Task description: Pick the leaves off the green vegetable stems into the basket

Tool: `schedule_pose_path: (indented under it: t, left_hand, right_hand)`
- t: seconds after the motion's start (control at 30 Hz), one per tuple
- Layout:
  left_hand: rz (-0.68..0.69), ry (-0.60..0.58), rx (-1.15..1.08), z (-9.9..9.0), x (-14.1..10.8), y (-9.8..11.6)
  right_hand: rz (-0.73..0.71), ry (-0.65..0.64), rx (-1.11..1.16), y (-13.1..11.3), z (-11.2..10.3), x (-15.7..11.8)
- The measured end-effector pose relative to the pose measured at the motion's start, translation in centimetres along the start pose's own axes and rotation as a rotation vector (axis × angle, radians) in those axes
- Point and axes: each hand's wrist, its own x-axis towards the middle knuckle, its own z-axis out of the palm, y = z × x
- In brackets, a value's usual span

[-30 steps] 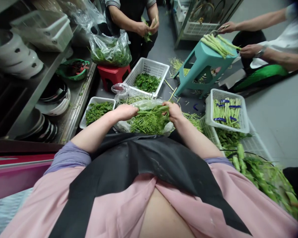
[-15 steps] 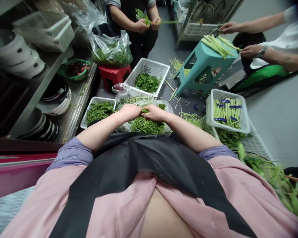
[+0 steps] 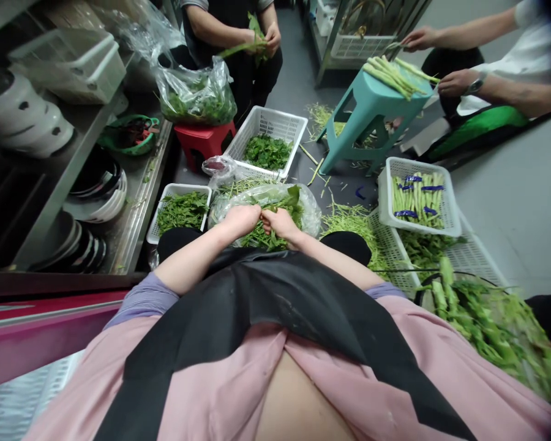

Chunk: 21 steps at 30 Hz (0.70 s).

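My left hand (image 3: 244,219) and my right hand (image 3: 281,224) meet almost fingertip to fingertip, both closed in a pinch. Between them they grip leafy green stems (image 3: 288,203), whose broad leaves fan out beyond my right hand. Exactly where the left fingers grip is hidden. Under both hands lies a clear plastic bag (image 3: 311,208) spread open, with cut green stems in it. Left of my left hand stands a small white basket (image 3: 153,230) of loose green leaves.
Ahead is a white basket (image 3: 298,128) of leaves, beside a red stool (image 3: 197,147) bearing a bagged heap. A teal stool (image 3: 349,122) holds stalks before a co-worker's hands (image 3: 457,82). Bundled stalks fill a white basket (image 3: 454,202) at right. Metal shelving (image 3: 133,226) borders the left.
My hands have come slightly lower and nearer my body, and more leaves now show beyond the right one. The view has shifted a little; the far co-worker's stem has swung to the left.
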Motion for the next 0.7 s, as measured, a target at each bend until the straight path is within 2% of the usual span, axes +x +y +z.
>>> schedule_pose_path:
  t: [0.1,0.17,0.23,0.27,0.3,0.37,0.43,0.5,0.6,0.7]
  left_hand:
    - [0.077,-0.044,-0.025,0.7,-0.5,-0.5]
    - [0.128,-0.094,-0.056,1.3,-1.1,-1.8]
    - [0.093,-0.106,-0.097,2.1,-1.8,-3.4]
    - [0.047,-0.091,-0.120,2.5,-2.1,-4.1]
    - [0.001,-0.076,-0.148,3.1,-2.3,-4.5]
    - [-0.052,-0.065,-0.221,4.5,-2.5,-4.8]
    - [-0.036,-0.107,-0.316,5.9,-2.4,-4.5]
    - [-0.027,-0.133,-0.365,7.3,-2.3,-4.3]
    - [-0.016,-0.132,-0.406,8.9,-2.3,-4.9]
    - [0.027,-0.147,-0.454,9.8,-2.3,-6.4]
  right_hand:
    - [-0.157,-0.034,-0.272,1.4,-1.6,-0.8]
    - [-0.236,-0.150,-0.495,2.8,-3.7,-1.3]
    - [-0.230,-0.249,-0.687,4.0,-6.2,-1.4]
    - [-0.208,-0.171,-0.660,4.4,-7.3,-1.1]
    - [-0.168,-0.028,-0.553,4.4,-8.2,-0.5]
    - [-0.078,0.154,-0.141,3.5,-8.7,1.6]
    - [0.040,0.175,0.300,1.6,-7.3,4.3]
    - [0.184,0.104,0.578,-0.5,-4.3,7.2]
    - [0.382,-0.019,0.671,-3.4,2.0,11.4]
    - [0.481,-0.152,0.663,-6.0,8.5,15.8]
